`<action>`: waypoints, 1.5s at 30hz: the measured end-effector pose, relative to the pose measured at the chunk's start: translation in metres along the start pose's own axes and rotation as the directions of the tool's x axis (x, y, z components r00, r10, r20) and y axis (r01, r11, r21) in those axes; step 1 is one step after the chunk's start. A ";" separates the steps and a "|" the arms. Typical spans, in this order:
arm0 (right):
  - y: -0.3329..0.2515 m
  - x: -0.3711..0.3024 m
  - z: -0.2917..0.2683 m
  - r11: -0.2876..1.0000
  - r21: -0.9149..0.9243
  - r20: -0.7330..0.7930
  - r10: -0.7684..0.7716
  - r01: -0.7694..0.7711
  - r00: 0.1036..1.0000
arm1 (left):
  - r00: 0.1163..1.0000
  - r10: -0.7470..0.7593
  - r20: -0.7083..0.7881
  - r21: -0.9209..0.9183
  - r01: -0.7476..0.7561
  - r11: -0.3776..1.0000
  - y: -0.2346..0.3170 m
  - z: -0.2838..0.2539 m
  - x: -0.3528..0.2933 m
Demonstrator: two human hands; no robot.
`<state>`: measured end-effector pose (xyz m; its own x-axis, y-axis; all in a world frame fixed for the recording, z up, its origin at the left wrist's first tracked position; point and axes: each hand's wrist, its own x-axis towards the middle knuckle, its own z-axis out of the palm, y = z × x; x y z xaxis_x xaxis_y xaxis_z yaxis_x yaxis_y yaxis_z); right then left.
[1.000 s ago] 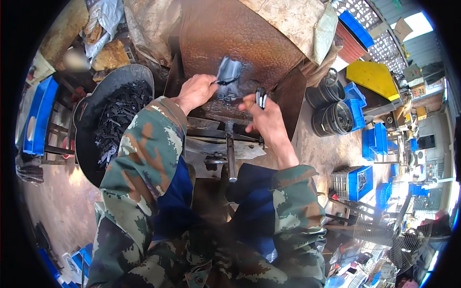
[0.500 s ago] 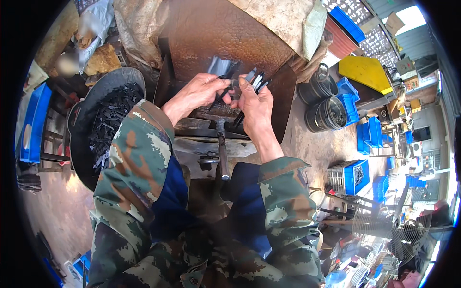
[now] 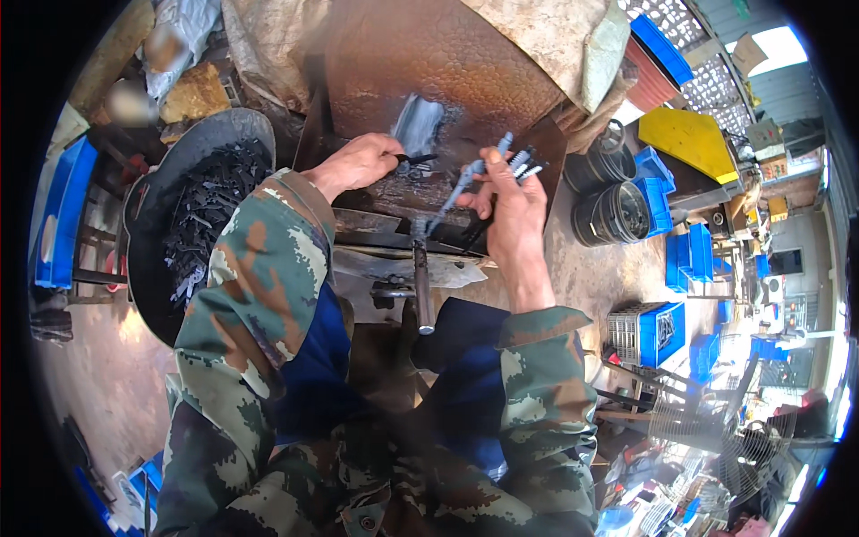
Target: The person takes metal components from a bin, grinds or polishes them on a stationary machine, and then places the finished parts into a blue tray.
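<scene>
My left hand [image 3: 360,163] is over the left side of the brown metal hood, closed on a small dark metal strip [image 3: 416,159] that points right. My right hand [image 3: 514,210] grips a bundle of slender metal pieces [image 3: 523,165], some grey with ridged ends, some dark. One long grey metal piece [image 3: 458,192] slants down and left from its fingers. Between the hands, on the hood [image 3: 394,63], is a blurred bluish-white surface [image 3: 419,125]; its kind I cannot make out. Below stands a dark metal rod [image 3: 423,291] with a bright end.
On the left, a large dark pan [image 3: 259,134] holds many dark metal pieces [image 3: 210,215]. Black buckets [image 3: 611,215] and blue bins [image 3: 653,179] stand on the right. A yellow panel [image 3: 684,148], a crate [image 3: 631,336] and a fan [image 3: 747,452] are farther right.
My hands have moved apart, the right one to the right with its metal pieces. The left hand has drawn away with a dark strip, and the bluish-white surface shows more fully.
</scene>
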<state>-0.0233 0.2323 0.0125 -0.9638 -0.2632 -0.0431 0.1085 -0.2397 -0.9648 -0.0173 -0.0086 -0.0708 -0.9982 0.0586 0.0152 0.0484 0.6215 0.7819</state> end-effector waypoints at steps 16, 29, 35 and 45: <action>-0.010 0.005 -0.018 0.902 0.367 -0.100 0.282 -0.228 0.954 | 0.999 -0.014 -0.048 0.292 0.028 0.956 0.040 -0.019 -0.019; 0.022 -0.063 -0.014 0.631 -0.760 0.345 0.190 0.155 0.919 | 0.935 -0.188 -0.302 0.113 0.230 0.967 0.028 -0.039 -0.038; 0.032 -0.084 -0.009 0.415 -0.683 0.668 0.022 0.601 0.744 | 0.910 -0.253 -0.329 0.070 0.291 0.954 0.021 -0.035 -0.036; 0.022 -0.063 -0.002 0.694 -0.582 0.508 -0.098 0.424 0.856 | 0.816 -0.192 -0.545 -0.028 0.211 0.977 0.029 -0.026 -0.023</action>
<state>0.0393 0.2449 -0.0065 -0.7119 -0.6763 0.1892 -0.4754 0.2658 -0.8387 0.0056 -0.0124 -0.0326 -0.8438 -0.4972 0.2021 -0.1641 0.5975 0.7849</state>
